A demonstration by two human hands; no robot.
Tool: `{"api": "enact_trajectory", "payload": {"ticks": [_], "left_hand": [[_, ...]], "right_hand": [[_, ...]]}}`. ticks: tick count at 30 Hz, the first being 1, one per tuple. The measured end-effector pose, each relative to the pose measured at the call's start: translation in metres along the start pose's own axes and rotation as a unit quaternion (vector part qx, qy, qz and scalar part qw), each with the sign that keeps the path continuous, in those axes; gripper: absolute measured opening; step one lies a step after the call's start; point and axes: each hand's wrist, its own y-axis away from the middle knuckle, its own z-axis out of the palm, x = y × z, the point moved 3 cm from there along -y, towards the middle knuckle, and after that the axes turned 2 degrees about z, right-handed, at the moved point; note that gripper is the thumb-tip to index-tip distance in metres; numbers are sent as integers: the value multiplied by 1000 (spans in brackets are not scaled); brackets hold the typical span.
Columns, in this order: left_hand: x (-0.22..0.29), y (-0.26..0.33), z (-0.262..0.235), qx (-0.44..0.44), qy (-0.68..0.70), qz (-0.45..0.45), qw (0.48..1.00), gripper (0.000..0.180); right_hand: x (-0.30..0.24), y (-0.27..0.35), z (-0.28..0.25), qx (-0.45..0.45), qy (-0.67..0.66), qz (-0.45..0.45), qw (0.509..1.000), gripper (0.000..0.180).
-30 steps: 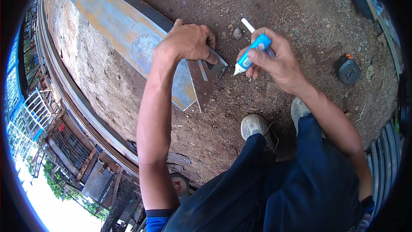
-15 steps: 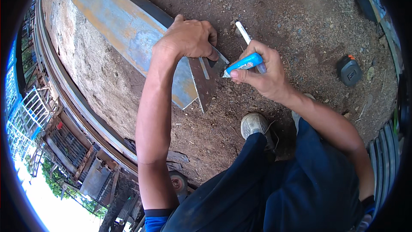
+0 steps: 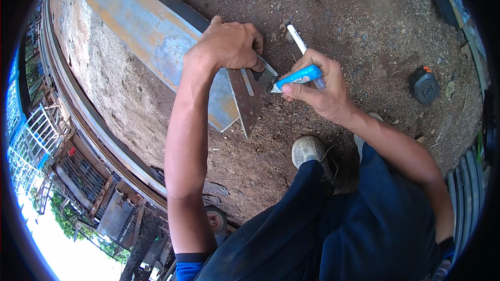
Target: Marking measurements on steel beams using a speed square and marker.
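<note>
A long steel beam, blue-grey with rust patches, lies on the dirt and ends near the middle. My left hand is closed over its end, fingers curled on the far edge and thumb pressing down. Under that hand a narrow pale metal strip lies on the brown end face; its upper part is hidden. My right hand grips a blue squeeze-type marker, its white tip at the corner of the beam end. A white pen is tucked between the same hand's fingers, pointing away.
On the dirt at right sits a dark tape measure with an orange tab. My shoe stands just below the beam end. Long metal rails curve along the left, beside scrap and a blue-white metal frame. Corrugated sheet borders the lower right.
My right hand and the blue marker have shifted very slightly to the right. The left hand and beam have hardly moved.
</note>
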Motion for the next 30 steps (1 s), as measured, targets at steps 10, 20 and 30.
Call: {"api": "enact_trajectory", "payload": {"ticks": [10,20,30], "left_hand": [[1,-1,0,-8,2,-12,1000,38],[1,0,1,8,-4,-8,1000,37],[0,0,2,6,1,-5,1000,36]], "right_hand": [[0,0,1,-6,-10,0,1000,27],[2,1,0,6,-8,-14,1000,26],[16,-4,-10,34,-34,43,998,26]]}}
